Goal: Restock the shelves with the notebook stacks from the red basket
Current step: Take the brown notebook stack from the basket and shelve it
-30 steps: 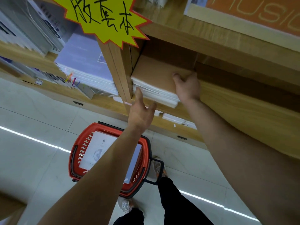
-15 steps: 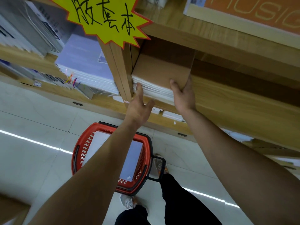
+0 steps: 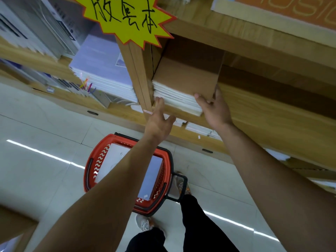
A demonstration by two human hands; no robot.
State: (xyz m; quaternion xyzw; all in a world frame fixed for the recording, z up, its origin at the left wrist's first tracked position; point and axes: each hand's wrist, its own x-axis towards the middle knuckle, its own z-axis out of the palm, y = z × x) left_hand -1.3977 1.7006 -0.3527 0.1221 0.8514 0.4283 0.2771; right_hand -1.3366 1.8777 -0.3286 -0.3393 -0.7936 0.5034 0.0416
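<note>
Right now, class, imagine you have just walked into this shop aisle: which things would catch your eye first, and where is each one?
The yellow starburst sign with handwritten black characters stands out at the top, fixed to the wooden shelf upright. Just below it, the left hand and right hand reach to a brown-covered notebook stack on the shelf. Down on the pale tiled floor sits the red basket, with notebooks still inside.

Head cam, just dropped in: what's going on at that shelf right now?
A person is settling a brown-covered notebook stack into a wooden shelf bay. The right hand grips the stack's near right corner, while the left hand, fingers spread, is at its near left edge by the upright. The red basket sits on the floor below, with more notebooks inside.
</note>
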